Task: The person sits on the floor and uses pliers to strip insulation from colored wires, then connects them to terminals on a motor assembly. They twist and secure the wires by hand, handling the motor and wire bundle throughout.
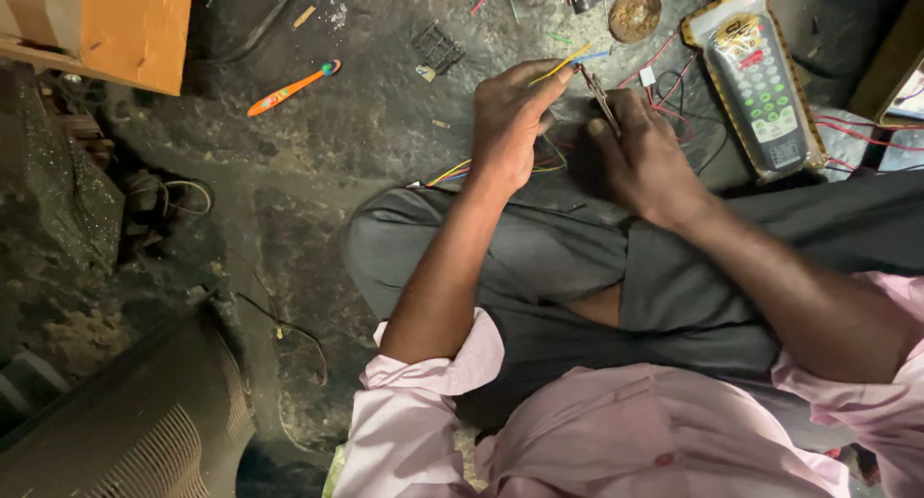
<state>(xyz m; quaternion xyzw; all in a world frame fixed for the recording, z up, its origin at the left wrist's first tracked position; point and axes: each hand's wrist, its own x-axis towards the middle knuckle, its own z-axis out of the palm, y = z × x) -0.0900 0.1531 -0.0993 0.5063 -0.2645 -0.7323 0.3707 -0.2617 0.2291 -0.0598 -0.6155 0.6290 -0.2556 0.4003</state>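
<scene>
My left hand (510,118) pinches a thin bundle of coloured wires (563,63), yellow and blue, whose ends stick up past my fingertips. The same wires trail out below my wrist (448,174). My right hand (640,156) grips a small metal tool (602,99), a pair of pliers or cutters, with its tip close to the wire ends. Both hands hover over my crossed legs in dark grey trousers (539,257), above a dark, dirty floor.
A remote control in a plastic sleeve (760,79) lies at the upper right among red wires (664,75). An orange toothbrush (289,89), a cardboard box (106,26), a round rusty lid (635,15) and a dark ribbed casing (144,421) lie around.
</scene>
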